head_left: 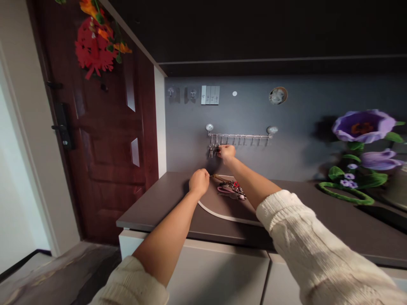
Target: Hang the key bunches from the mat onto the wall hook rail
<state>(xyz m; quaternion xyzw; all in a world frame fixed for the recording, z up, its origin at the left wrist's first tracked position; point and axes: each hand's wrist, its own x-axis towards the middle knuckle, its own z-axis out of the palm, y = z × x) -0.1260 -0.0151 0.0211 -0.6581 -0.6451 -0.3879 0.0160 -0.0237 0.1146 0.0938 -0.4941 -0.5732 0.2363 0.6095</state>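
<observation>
My right hand (227, 153) is raised to the hook rail (241, 136) on the grey wall. Its fingers are closed in a pinch at a small dark bunch of keys (217, 150) by one of the left hooks. Just left of it, other keys (210, 151) hang from a hook. My left hand (199, 181) is lower, closed just above the counter; what its fingers hold, if anything, is hidden. To its right, a pile of keys and keyrings (230, 189), with pink and red pieces, lies inside a white-rimmed mat (219, 215).
A purple artificial flower (362, 127) stands on the counter (295, 212) at the right. Overhead runs a dark cabinet (270, 34). A dark red door (108, 169) is at the left. Above the rail are a switch panel (210, 95) and a round wall opening (278, 95).
</observation>
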